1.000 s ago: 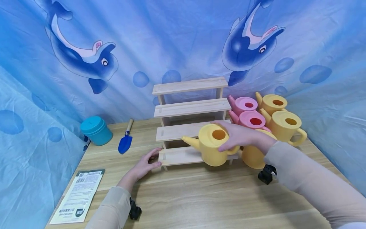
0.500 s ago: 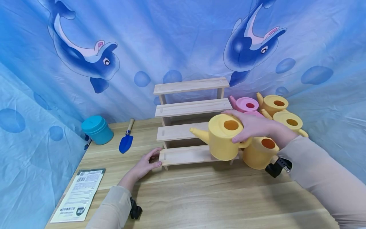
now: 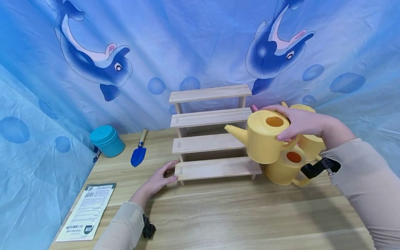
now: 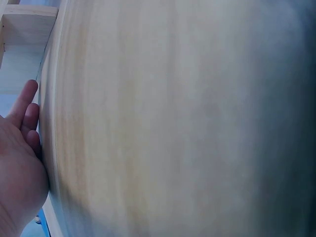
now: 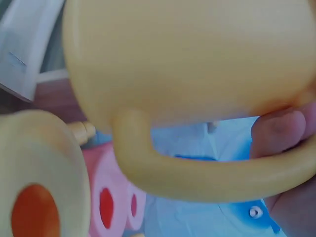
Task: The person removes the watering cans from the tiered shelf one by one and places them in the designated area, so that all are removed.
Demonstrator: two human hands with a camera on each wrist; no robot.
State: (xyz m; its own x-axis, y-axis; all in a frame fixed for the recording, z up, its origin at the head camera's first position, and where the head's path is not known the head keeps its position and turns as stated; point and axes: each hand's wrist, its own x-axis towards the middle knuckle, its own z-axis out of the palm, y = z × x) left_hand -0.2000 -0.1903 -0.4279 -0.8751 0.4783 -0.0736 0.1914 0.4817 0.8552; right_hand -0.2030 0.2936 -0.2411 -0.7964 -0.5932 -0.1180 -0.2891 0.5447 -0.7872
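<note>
A yellow watering can (image 3: pixel 263 139) hangs in the air at the right end of the stepped wooden shelf (image 3: pixel 215 168), spout pointing left. My right hand (image 3: pixel 297 121) grips it at the top rear, thumb on its near side; in the right wrist view its curved handle (image 5: pixel 212 180) spans the foreground beside my fingers. Just below stands another yellow watering can (image 3: pixel 282 170) on the table. At the left end of the lowest board, my left hand (image 3: pixel 159 178) holds the shelf, thumb at the front corner and fingers curled behind.
More yellow and pink watering cans (image 5: pixel 103 197) stand behind the right hand, partly hidden. On the left are a teal lidded bucket (image 3: pixel 107 141), a blue trowel (image 3: pixel 138 154) and a printed packet (image 3: pixel 87 211). A dolphin-print curtain (image 3: pixel 200 41) surrounds the table.
My right hand has lifted the yellow watering can off the front of the lowest board and carried it right and upward. My left hand stays at the shelf's end.
</note>
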